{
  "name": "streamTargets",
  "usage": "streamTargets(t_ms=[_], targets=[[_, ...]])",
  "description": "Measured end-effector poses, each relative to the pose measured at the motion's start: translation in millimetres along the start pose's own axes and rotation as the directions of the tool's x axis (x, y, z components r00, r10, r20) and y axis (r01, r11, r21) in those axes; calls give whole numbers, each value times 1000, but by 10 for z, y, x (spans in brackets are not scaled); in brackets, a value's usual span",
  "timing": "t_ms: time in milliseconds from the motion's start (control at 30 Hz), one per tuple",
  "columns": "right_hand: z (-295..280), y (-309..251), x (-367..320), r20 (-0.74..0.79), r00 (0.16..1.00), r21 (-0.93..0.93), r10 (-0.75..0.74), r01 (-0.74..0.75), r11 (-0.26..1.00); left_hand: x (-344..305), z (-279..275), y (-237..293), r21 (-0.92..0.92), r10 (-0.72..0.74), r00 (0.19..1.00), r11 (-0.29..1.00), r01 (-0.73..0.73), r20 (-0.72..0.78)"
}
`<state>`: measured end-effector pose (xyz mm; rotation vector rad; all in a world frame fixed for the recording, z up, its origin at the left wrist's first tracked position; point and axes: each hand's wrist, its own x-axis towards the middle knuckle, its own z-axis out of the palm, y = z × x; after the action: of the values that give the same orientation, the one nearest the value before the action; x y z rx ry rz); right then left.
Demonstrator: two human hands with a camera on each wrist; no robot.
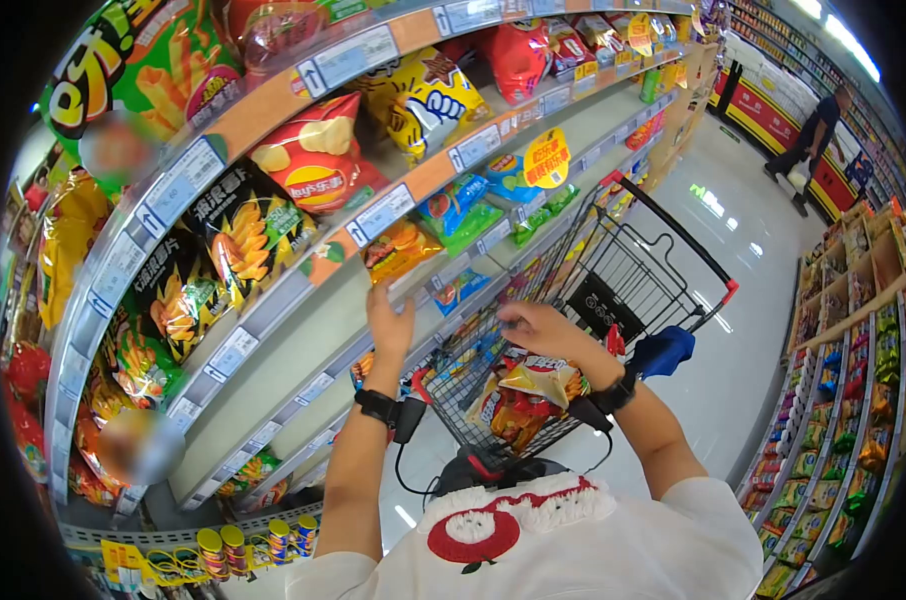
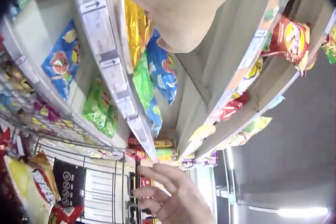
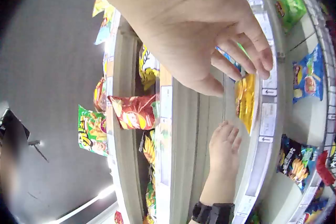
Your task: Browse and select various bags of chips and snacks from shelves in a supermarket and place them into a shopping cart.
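An orange chip bag (image 1: 401, 252) lies on a middle shelf at the edge. My left hand (image 1: 391, 325) is just in front of it, fingers raised toward its lower side and nothing gripped. In the right wrist view the same left hand (image 3: 224, 145) has its fingers extended beside the yellow-orange bag (image 3: 245, 100). My right hand (image 1: 543, 332) hovers over the shopping cart (image 1: 663, 270), its fingers loosely bent and holding nothing. Chip bags (image 1: 533, 385), white and red-orange, lie in the cart below the right wrist.
Blue and green bags (image 1: 458, 212) stand farther along the same shelf. Above is a red Lay's bag (image 1: 318, 160), with black chip bags (image 1: 243, 240) to the left. Across the aisle are snack shelves (image 1: 853, 400). A person (image 1: 813, 140) walks at the far end.
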<state>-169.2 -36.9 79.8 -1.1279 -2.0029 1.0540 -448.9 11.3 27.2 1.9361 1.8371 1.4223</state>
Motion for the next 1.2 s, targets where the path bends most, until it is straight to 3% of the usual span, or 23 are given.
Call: streamTargets(t_ms=[67,200,267,300,333,400,433,500,533,567,667,767,833,933,1033,1133,1200], targets=[[103,-191,439,40,999,70,-16,13,997,146,-100,-184,53,-32,998,998,35,-56],[529,-48,1326,179,973,234,147,-187,954,212,-16,-630,208,-180,984,962,179,-17],[747,68,1615,75,997,-175,-1,14,984,244,-78,-631,357,-269,957,909,215,110],[860,135,1757,41,998,-367,-52,63,928,237,73,-980,437,-172,979,893,106,114],[969,252,1866,0,997,-448,-76,68,891,310,34,-995,476,-361,883,859,190,300],[1160,531,2081,-102,980,-547,-171,88,833,321,-44,-893,491,-255,928,866,94,272],[1298,828,2251,-87,953,-657,-292,165,736,321,-97,-799,529,-167,961,848,25,223],[1166,781,2346,-129,975,-614,-183,67,787,372,-88,-858,498,-158,945,867,-5,285],[1086,542,2254,-163,986,-420,38,-104,901,432,-133,-730,488,-188,928,873,8,321],[1157,754,2355,-229,973,-390,-39,-55,919,446,-177,-619,485,-230,905,874,29,359],[971,255,2183,-294,949,-331,116,-215,919,464,-133,-598,401,-188,921,915,38,342],[938,165,2149,-374,917,-289,139,-258,922,504,-98,-958,29,56,964,997,-66,258],[944,201,2137,-341,940,-322,13,-130,938,518,-334,-819,-148,50,985,989,-25,165],[888,18,1965,-379,905,-247,-194,103,963,475,-704,-537,-298,-60,989,950,98,133],[871,-232,1571,-377,895,-93,-239,221,971,240,-827,-512,-471,-132,980,862,186,146],[881,-370,1056,-405,888,-41,-217,219,975,-69,-1007,-261,-447,-30,989,890,93,148],[832,-438,643,-379,899,55,-219,258,964,-285,-1356,233,-253,117,979,965,-73,164]])
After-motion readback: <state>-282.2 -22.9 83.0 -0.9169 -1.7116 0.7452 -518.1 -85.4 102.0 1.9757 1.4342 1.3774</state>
